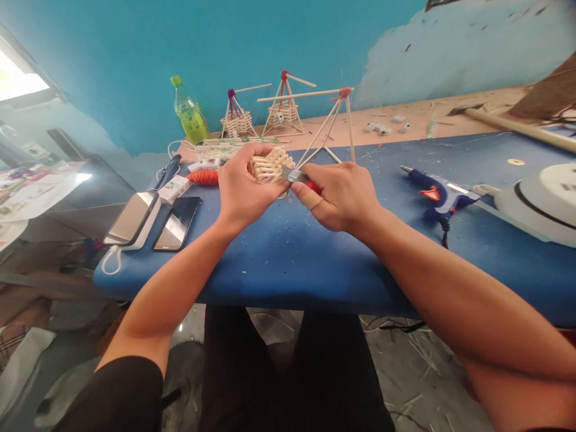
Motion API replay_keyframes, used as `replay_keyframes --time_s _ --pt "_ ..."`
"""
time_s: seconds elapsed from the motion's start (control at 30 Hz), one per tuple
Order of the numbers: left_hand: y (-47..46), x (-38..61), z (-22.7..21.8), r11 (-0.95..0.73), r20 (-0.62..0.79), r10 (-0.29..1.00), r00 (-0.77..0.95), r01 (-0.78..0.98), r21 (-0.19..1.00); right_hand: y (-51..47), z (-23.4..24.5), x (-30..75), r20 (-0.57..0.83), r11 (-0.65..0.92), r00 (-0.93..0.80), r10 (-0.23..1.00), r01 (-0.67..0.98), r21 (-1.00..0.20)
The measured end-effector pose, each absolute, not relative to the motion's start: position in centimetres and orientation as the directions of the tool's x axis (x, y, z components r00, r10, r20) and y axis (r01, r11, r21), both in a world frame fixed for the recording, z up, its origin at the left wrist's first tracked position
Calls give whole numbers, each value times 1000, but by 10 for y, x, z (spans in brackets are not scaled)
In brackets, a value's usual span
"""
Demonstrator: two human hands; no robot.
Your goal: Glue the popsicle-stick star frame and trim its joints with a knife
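Observation:
My left hand (246,186) is closed around a small stacked-stick basket (271,166) of pale wood, held just above the blue table. In my right hand (339,193) is a utility knife (296,174) with a red handle, its metal blade end touching or very near the basket's right side. Most of the handle is hidden by my fingers. Behind my right hand a stick frame (335,123) with a red-bound top stands on the table, one long stick reaching left from its tip.
Two finished-looking stick stands (237,120) with baskets are at the wall beside a green bottle (189,111). Orange thread (203,177) and two phones (177,223) lie left. A glue gun (438,191) and a white round device (546,201) are right.

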State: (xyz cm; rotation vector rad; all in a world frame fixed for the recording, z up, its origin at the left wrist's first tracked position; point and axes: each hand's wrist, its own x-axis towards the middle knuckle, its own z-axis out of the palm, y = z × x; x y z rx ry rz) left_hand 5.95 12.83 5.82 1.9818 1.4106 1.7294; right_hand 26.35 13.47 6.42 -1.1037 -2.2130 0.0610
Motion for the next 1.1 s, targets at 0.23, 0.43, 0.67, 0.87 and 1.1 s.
replay_keyframes --time_s 0.23,0.43,0.67,0.87,1.1 --pt "129 57 61 -581 706 704 -81 506 638 135 67 267 510 620 -422 749 717 -318" --pt "129 56 63 -559 680 731 -62 517 648 137 68 269 534 637 -424 732 704 -314" --pt "132 53 62 -551 675 736 -54 530 644 138 69 272 545 638 -425 723 712 -291" --pt "133 50 62 -560 668 743 -39 509 653 135 72 272 507 599 -415 756 751 -279" --pt "132 49 63 -546 639 769 -29 489 680 141 80 281 502 573 -388 773 767 -290"
